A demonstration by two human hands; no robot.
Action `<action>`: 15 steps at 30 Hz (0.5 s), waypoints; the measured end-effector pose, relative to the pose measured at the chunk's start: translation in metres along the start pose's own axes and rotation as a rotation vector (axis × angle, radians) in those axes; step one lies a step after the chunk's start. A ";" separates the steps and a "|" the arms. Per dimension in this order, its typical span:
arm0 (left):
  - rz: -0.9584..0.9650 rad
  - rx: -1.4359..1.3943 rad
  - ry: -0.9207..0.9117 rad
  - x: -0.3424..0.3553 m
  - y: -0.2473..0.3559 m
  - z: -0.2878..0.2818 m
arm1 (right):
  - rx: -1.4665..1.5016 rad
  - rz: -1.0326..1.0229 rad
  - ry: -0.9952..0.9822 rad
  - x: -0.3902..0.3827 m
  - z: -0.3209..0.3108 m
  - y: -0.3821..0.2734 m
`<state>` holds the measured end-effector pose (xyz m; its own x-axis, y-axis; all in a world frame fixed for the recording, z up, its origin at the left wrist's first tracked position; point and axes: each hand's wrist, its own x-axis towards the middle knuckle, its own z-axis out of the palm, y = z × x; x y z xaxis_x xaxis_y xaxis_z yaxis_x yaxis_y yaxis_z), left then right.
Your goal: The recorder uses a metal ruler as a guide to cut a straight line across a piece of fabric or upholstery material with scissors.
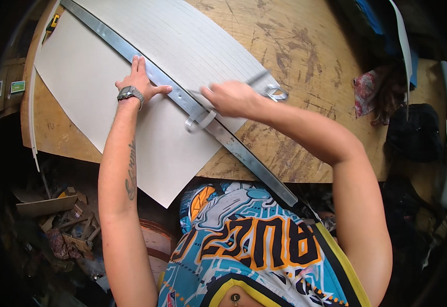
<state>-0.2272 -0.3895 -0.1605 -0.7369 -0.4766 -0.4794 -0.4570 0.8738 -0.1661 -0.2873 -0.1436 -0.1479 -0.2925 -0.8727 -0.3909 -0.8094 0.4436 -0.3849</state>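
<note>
A long metal straightedge (233, 146) lies diagonally over a pale, faintly lined sheet (126, 133) on the wooden table. My left hand (136, 82) presses on it, fingers stretched and thumb spread, with a watch on the wrist. Just right of the straightedge's middle, my right hand (228, 97) is closed in a fist. Something thin and greyish pokes out at its finger side, smeared by motion, so its kind is unclear. A curled pale strip (201, 122) crosses the straightedge below this hand. Partly behind the right wrist lies a grey thing with a loop (277, 93), perhaps scissors.
The scratched wooden table (305, 61) has its near edge at my waist. A yellow and black tool (52, 24) lies at the far left. Patterned cloth (366, 92) and a black bag (416, 132) are at the right. Scraps (75, 225) litter the floor lower left.
</note>
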 end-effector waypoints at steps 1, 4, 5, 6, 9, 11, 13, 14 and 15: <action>0.008 -0.002 -0.002 -0.001 0.001 0.001 | -0.014 -0.023 0.015 -0.032 0.014 0.004; 0.014 -0.049 0.002 -0.003 0.003 0.002 | -0.011 0.015 -0.132 -0.117 0.026 -0.004; 0.014 -0.049 0.004 -0.003 0.002 0.001 | -0.021 0.064 -0.210 -0.133 0.028 -0.007; 0.013 -0.048 0.006 -0.004 0.001 0.001 | -0.025 0.071 -0.206 -0.141 0.032 -0.010; 0.016 -0.032 -0.001 -0.003 0.002 -0.001 | 0.007 0.078 -0.066 -0.154 0.046 -0.015; 0.019 -0.028 0.009 -0.003 0.003 0.001 | -0.045 0.062 -0.086 -0.155 0.049 -0.019; 0.009 -0.013 -0.015 -0.003 0.004 -0.001 | -0.042 0.100 -0.095 -0.162 0.050 -0.018; 0.007 -0.019 -0.033 -0.002 0.004 -0.004 | -0.031 0.133 -0.118 -0.169 0.051 -0.017; 0.002 -0.020 -0.014 -0.001 0.002 -0.005 | -0.018 0.161 -0.141 -0.174 0.053 -0.018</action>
<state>-0.2301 -0.3877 -0.1560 -0.7311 -0.4731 -0.4915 -0.4654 0.8727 -0.1477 -0.1948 0.0110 -0.1176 -0.3459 -0.7528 -0.5600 -0.7672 0.5705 -0.2931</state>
